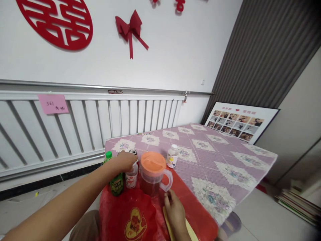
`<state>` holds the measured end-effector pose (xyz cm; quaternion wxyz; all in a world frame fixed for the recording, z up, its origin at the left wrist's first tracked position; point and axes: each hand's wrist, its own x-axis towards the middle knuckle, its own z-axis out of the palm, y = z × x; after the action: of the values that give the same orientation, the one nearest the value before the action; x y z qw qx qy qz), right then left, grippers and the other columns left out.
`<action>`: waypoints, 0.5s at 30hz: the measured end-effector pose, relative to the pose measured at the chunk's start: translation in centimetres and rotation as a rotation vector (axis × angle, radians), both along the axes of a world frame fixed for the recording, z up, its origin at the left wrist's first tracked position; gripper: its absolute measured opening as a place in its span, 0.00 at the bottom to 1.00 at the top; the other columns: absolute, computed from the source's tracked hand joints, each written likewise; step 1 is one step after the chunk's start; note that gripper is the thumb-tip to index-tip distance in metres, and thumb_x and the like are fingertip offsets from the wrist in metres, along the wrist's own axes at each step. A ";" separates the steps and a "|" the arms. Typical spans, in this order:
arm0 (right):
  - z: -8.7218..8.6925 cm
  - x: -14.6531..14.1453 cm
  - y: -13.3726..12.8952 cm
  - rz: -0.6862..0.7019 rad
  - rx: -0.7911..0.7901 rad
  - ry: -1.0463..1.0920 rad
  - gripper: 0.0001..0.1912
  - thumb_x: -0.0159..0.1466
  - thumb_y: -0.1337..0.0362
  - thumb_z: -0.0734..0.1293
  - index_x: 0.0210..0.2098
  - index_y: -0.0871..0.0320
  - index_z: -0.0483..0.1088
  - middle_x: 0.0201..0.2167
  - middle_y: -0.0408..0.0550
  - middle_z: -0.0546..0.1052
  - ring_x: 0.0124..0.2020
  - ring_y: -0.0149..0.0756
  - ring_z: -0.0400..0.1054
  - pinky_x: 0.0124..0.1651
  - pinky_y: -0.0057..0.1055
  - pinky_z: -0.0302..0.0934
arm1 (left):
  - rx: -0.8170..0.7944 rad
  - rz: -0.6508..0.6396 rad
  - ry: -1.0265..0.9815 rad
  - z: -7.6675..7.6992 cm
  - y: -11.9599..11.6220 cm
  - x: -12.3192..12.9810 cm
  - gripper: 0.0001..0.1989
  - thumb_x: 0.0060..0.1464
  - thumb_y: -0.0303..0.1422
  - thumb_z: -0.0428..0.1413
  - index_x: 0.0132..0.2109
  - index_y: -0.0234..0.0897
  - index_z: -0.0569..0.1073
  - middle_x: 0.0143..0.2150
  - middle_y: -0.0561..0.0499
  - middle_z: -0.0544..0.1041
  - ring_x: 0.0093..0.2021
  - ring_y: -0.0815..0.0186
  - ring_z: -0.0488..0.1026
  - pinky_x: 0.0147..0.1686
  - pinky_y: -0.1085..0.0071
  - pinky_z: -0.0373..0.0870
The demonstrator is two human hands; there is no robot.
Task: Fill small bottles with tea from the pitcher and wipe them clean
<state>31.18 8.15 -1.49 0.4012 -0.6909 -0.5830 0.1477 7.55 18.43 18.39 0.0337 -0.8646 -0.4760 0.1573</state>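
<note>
My left hand [127,160] reaches over the bottles at the table's left end, its fingers bent down by a dark can [133,152]; what the fingertips touch is hidden. Under it stands a clear bottle with a red-and-white label [131,179], and a green bottle [116,184] is beside that. A clear pitcher with an orange lid [153,163] stands to the right. Just below the pitcher's handle, my right hand [173,207] has its fingers curled together over a yellow cloth or strip [191,231]; its grip is unclear. A red scalloped tray [117,214] lies in front.
A white-capped bottle [172,156] stands right of the pitcher on the purple patterned tablecloth [185,170]. Red plastic [200,214] covers the near edge. A photo board [240,122] leans at the far right. Behind the table is a white radiator [140,115].
</note>
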 end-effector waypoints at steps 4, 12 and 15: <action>0.0 0.0 0.0 -0.006 0.005 0.005 0.20 0.64 0.58 0.54 0.44 0.58 0.73 0.39 0.53 0.82 0.38 0.42 0.77 0.42 0.31 0.67 | 0.049 -0.053 -0.069 1.1 -0.3 -0.3 0.18 0.54 0.37 0.59 0.51 0.37 0.71 0.49 0.44 0.79 0.48 0.54 0.76 0.50 0.53 0.70; 0.2 -0.2 0.0 -0.012 0.019 0.014 0.18 0.64 0.57 0.55 0.41 0.56 0.74 0.38 0.51 0.82 0.37 0.42 0.77 0.40 0.31 0.66 | 0.109 -0.106 -0.221 5.3 -2.9 -2.2 0.20 0.52 0.36 0.55 0.53 0.42 0.71 0.47 0.45 0.80 0.46 0.52 0.77 0.44 0.61 0.69; 0.2 -0.1 -0.1 -0.018 0.016 0.013 0.18 0.63 0.58 0.56 0.42 0.57 0.74 0.38 0.52 0.82 0.38 0.42 0.77 0.40 0.31 0.66 | 0.114 -0.103 -0.266 6.3 -4.6 -2.9 0.18 0.53 0.37 0.54 0.52 0.44 0.71 0.46 0.48 0.80 0.44 0.55 0.76 0.43 0.63 0.68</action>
<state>31.03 8.06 -1.30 0.4120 -0.6918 -0.5753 0.1440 4.60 13.86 24.69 0.0273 -0.8977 -0.4395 0.0123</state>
